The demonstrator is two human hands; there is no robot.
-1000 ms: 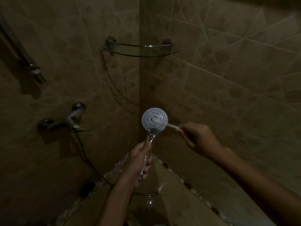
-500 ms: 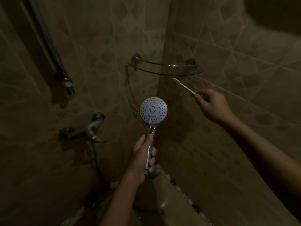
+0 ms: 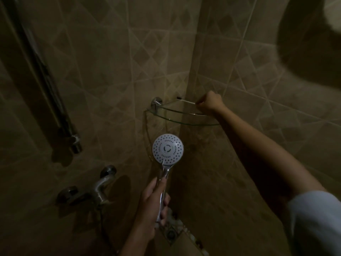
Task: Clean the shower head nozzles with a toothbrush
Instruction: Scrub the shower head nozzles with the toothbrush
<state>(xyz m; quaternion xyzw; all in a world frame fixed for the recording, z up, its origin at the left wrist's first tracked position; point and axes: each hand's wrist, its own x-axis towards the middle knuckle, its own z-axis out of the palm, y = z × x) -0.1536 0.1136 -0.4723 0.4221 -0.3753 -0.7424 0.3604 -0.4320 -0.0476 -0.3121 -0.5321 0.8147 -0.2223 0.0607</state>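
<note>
The shower head [image 3: 168,149] is a round white disc with rings of dark nozzles, facing me on a chrome handle. My left hand [image 3: 153,206] grips that handle and holds the head upright below the corner shelf. Up at the glass corner shelf [image 3: 182,120], my right hand [image 3: 208,103] is closed around the end of a thin white toothbrush [image 3: 187,101]. The brush lies roughly level over the shelf, its head pointing left toward the wall corner. Whether it rests on the glass is unclear.
A chrome mixer tap [image 3: 97,188] juts from the left wall, with a dark hose dropping from it. The slide rail [image 3: 55,100] runs up the left wall. A floor drain [image 3: 171,233] lies below my left hand. Tiled walls meet in the corner.
My right hand lifted the toothbrush off the shower head face and carried it up to the glass corner shelf. The shower head stays held upright in my left hand. The view tilted up.
</note>
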